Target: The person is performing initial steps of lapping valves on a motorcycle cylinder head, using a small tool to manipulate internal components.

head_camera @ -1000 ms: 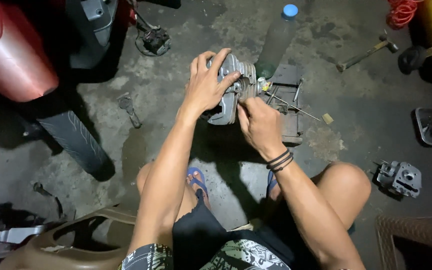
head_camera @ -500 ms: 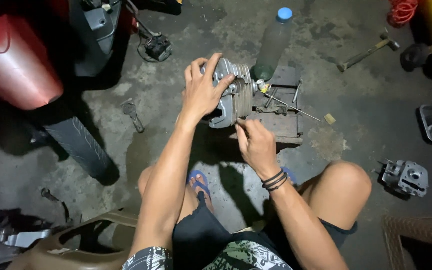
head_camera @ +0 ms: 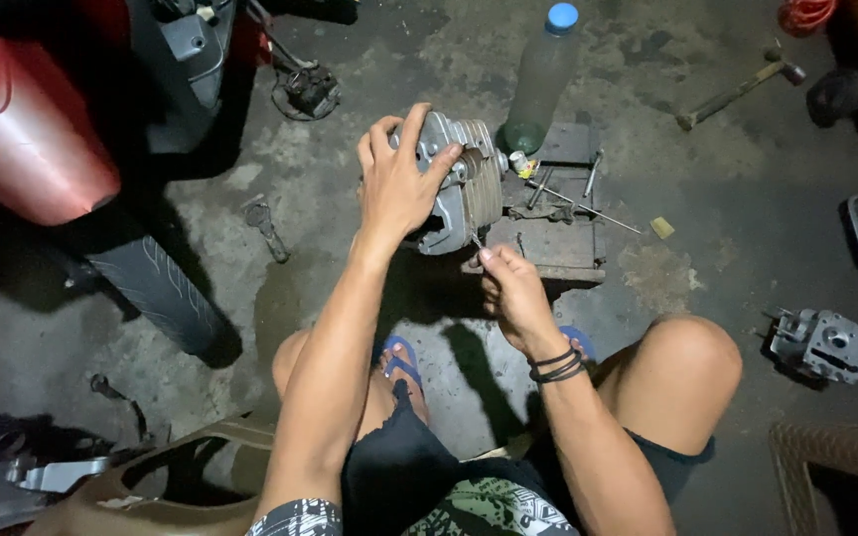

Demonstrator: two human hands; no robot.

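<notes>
My left hand [head_camera: 396, 185] rests spread over the top of a grey finned engine cylinder head [head_camera: 469, 189] and holds it steady on edge. The head leans against a flat wooden block [head_camera: 560, 238] on the concrete floor. My right hand [head_camera: 513, 288] pinches a thin metal tool [head_camera: 476, 241] just below the head, its tip pointing up at the underside. Black bands circle my right wrist. I squat with both knees out and blue sandals on my feet.
A plastic bottle with a blue cap [head_camera: 542, 74] stands behind the block, thin rods [head_camera: 578, 203] lying on it. Another engine part [head_camera: 819, 342] sits at the right, a hammer [head_camera: 737, 94] farther back. A red motorbike body [head_camera: 27, 129] and tyre [head_camera: 156, 288] fill the left.
My right hand has drawn back from the side of the cylinder head to just below it, now pinching the thin tool. My left hand stays on top of the head.
</notes>
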